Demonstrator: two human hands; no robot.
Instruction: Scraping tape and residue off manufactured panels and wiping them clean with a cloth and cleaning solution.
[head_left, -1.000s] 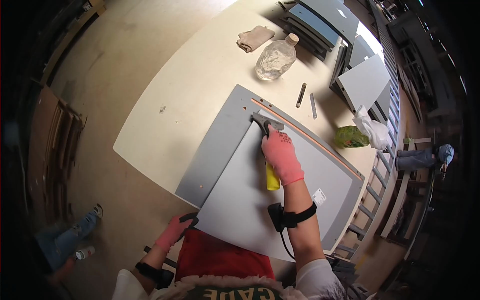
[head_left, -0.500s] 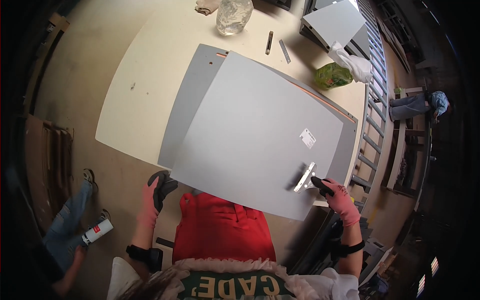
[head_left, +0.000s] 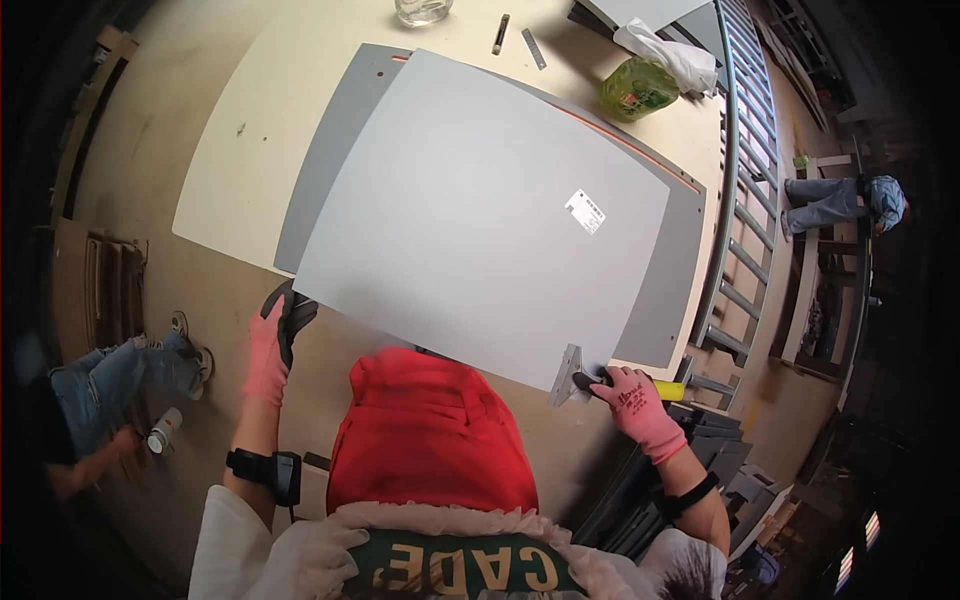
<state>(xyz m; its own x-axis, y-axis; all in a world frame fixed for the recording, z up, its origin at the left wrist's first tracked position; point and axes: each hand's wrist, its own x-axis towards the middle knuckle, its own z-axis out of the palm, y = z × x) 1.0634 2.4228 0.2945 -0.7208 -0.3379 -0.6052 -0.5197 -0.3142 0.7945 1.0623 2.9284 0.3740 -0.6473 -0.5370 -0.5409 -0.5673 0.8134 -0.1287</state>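
A light grey panel [head_left: 480, 200] with a white label [head_left: 585, 212] lies skewed over a darker grey panel [head_left: 335, 150] on the table. My left hand [head_left: 275, 335], in a pink glove with dark fingers, is closed on the upper panel's near left corner. In my right hand [head_left: 640, 405], gloved the same way, is a scraper [head_left: 567, 375] with a wide metal head and a yellow handle. Its head is at the panel's near right corner; whether it touches the edge I cannot tell.
A green bag [head_left: 640, 90] with white wrapping, a utility knife [head_left: 501, 34] and a metal strip [head_left: 534, 48] lie on the table's far side. A roller conveyor [head_left: 745, 200] runs along the right. One person [head_left: 130, 375] is at left, another [head_left: 850, 200] far right.
My right hand has brought the scraper from over the panel's right part back to its near right corner. The table has shifted up and left in view. My left hand stays at the left corner.
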